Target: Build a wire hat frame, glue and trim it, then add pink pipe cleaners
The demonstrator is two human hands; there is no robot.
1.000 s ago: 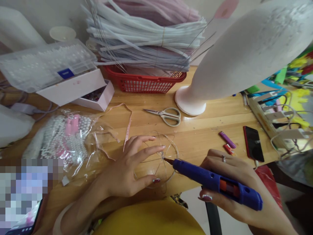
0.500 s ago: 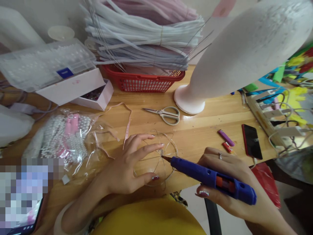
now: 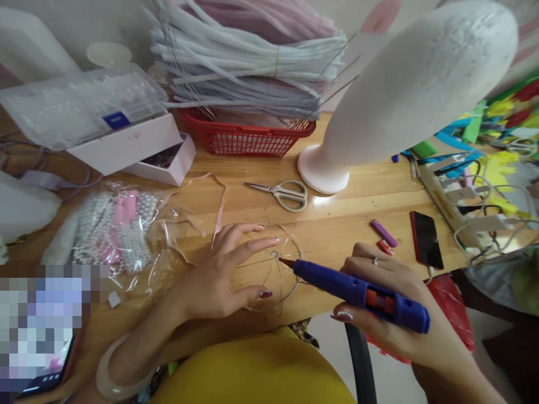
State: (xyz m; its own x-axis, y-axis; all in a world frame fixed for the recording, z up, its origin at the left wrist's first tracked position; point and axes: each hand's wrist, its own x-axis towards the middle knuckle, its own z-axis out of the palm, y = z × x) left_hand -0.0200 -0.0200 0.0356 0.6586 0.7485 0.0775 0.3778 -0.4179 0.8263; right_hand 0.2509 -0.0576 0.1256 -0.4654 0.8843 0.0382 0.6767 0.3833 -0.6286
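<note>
A round wire frame [image 3: 300,247] with thin spokes lies on the wooden table in front of me. Over its left side my left hand [image 3: 227,275] is spread, thumb and fingers apart, with nothing gripped; whether the fingertips touch the wire I cannot tell. My right hand [image 3: 387,286] is wrapped round a blue glue gun [image 3: 337,284] with red parts inside. The dark nozzle of the gun points left at the frame's centre, where the spokes meet, touching it or very close. Behind the frame lie scissors [image 3: 286,194] with pale handles.
A red basket [image 3: 252,137] of pipe cleaners stands behind, beside a white foam form [image 3: 396,95]. At left are a bag of pearl beads [image 3: 113,230], boxes [image 3: 130,143] and a pink tape measure [image 3: 220,207]. A purple lighter [image 3: 383,233], a phone [image 3: 426,240] and a power strip [image 3: 446,196] lie right.
The whole view has shifted slightly. The glue gun's nozzle remains at the wire frame's centre, and my left hand is still spread over the wire.
</note>
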